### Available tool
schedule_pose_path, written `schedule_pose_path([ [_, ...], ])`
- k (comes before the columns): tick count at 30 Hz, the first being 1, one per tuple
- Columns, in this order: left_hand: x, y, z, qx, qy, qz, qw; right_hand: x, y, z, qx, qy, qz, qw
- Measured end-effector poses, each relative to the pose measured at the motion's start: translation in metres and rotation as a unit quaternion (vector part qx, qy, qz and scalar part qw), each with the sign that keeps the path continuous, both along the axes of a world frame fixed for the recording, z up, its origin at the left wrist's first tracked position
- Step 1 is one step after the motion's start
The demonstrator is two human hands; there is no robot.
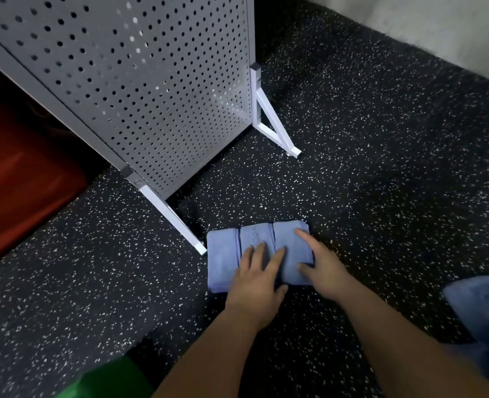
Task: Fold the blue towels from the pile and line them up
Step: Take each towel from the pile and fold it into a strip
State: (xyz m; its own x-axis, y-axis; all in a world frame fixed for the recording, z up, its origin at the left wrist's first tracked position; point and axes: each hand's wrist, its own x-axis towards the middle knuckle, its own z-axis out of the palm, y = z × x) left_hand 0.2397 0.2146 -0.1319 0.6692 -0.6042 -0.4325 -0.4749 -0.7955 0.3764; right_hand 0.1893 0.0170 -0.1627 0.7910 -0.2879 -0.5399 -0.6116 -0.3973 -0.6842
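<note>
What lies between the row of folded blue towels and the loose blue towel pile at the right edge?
Head view: past the right hand resting on the folded towel row, only bare speckled black floor reaches the blue pile.

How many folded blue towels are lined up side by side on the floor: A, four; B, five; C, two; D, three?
D: three folded towels lie edge to edge on the floor, with the left hand and right hand resting on them.
</note>
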Motion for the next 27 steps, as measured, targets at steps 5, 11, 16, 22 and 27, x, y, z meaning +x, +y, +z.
schedule_pose_path([
  [5, -0.006, -0.002, -0.01, 0.067, -0.021, -0.043, 0.997, 0.0, 0.013, 0.003, -0.193, 0.034, 0.062, 0.979],
  [11, 0.004, -0.008, -0.001, 0.085, 0.001, -0.052, 0.995, -0.005, 0.009, 0.014, -0.178, 0.031, 0.061, 0.982],
  [16, -0.001, -0.009, 0.014, 0.076, -0.001, -0.042, 0.996, -0.022, 0.004, 0.04, -0.179, 0.041, 0.059, 0.981],
  [22, -0.033, -0.031, 0.048, 0.035, -0.005, -0.041, 0.999, -0.062, -0.011, 0.078, -0.196, 0.037, 0.043, 0.979],
  [27, -0.071, -0.056, 0.075, 0.039, -0.008, -0.092, 0.995, -0.116, -0.033, 0.112, -0.209, 0.051, 0.007, 0.977],
])
